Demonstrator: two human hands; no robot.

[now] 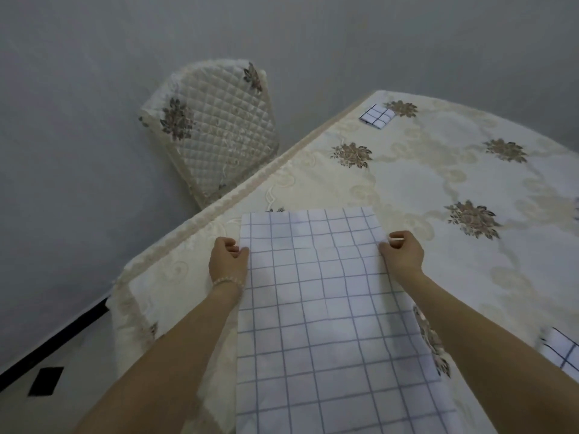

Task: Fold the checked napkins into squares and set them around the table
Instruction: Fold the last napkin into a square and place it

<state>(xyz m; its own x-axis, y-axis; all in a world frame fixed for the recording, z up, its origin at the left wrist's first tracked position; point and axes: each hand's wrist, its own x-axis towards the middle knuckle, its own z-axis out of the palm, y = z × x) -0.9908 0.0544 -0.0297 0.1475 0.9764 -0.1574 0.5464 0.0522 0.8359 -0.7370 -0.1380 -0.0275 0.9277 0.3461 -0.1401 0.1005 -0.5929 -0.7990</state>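
Both forearms are bare, no sleeves showing, and a pale beaded bracelet (228, 282) circles the left wrist at seven o'clock.

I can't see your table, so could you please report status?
Both hands, left and right, pinching the unfolded napkin's side edges. One folded square placed at far edge. Nothing in the way.

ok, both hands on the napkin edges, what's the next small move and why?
Probably fold it over in half. The left hand and right hand pinch opposite edges of the large checked napkin, lying unfolded on the table, while the folded napkin at the far edge is already a small square.
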